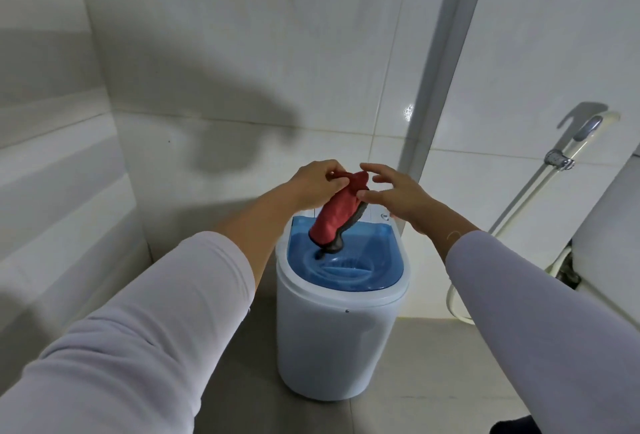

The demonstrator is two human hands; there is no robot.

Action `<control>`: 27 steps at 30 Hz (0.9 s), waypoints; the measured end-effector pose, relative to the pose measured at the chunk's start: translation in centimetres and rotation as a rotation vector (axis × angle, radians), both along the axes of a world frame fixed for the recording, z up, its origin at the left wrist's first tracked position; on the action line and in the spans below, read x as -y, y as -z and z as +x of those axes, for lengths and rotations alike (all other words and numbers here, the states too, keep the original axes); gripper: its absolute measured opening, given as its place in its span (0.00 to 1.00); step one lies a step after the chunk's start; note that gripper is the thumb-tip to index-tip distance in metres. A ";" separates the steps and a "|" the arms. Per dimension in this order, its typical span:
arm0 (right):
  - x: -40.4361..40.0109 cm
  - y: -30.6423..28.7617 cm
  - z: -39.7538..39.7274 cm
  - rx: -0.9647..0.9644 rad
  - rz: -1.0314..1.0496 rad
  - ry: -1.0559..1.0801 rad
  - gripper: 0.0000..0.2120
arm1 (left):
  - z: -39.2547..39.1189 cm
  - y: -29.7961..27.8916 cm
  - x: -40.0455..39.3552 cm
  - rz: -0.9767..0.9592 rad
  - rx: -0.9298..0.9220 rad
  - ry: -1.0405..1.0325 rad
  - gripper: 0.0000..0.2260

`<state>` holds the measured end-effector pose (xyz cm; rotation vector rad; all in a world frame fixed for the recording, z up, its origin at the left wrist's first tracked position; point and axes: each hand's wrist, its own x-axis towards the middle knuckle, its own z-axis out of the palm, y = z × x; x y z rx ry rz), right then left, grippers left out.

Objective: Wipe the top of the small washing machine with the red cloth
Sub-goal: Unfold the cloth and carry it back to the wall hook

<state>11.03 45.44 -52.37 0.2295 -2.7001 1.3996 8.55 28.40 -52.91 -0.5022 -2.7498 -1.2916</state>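
1. We see the small washing machine (pixel 341 326) standing on the grey floor (pixel 398 399) in a white-tiled corner, just in front of the wall (pixel 225 70).
2. Its body is white and rounded, and its top is a translucent blue lid (pixel 363 260) with a moulded, ribbed recess near the front edge.
3. Behind the lid runs a narrow white strip, partly hidden by the hands, where a small round button (pixel 383 216) shows.
4. The red cloth (pixel 334 217) hangs in the air above the back part of the lid, bunched into a long roll that slants down to the left.
5. The cloth is red on the broad side, with a dark grey edge and a dark tip at its lowest point; whether that tip touches the lid we cannot tell.
6. Our left hand (pixel 317 186) is closed in a pinch on the upper end of the cloth, fingers curled around the gathered fabric.
7. Our right hand (pixel 394 196) is loose and spread beside the same upper end, with the thumb close against the cloth's side; it grips nothing that we can make out.
8. Both arms wear pale long sleeves (pixel 156 312) pushed up the forearms.
9. To the right, a spray hose (pixel 526 191) hangs on the wall next to a white toilet (pixel 609 226).
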 end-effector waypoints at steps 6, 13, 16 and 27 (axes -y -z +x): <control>0.5 -1.5 -0.3 -0.109 -0.070 0.036 0.12 | -0.3 -1.9 0.6 0.026 -0.034 -0.028 0.07; 1.2 -4.3 -0.7 -0.051 -0.122 0.113 0.11 | -0.3 -4.1 1.2 0.066 -0.089 -0.009 0.05; 1.5 -5.4 -1.2 0.039 -0.179 0.100 0.16 | -0.8 -4.9 2.1 0.112 -0.086 0.021 0.03; 2.1 -7.8 -6.2 -0.019 -0.275 0.019 0.06 | -4.4 -7.4 3.6 0.217 0.175 0.137 0.09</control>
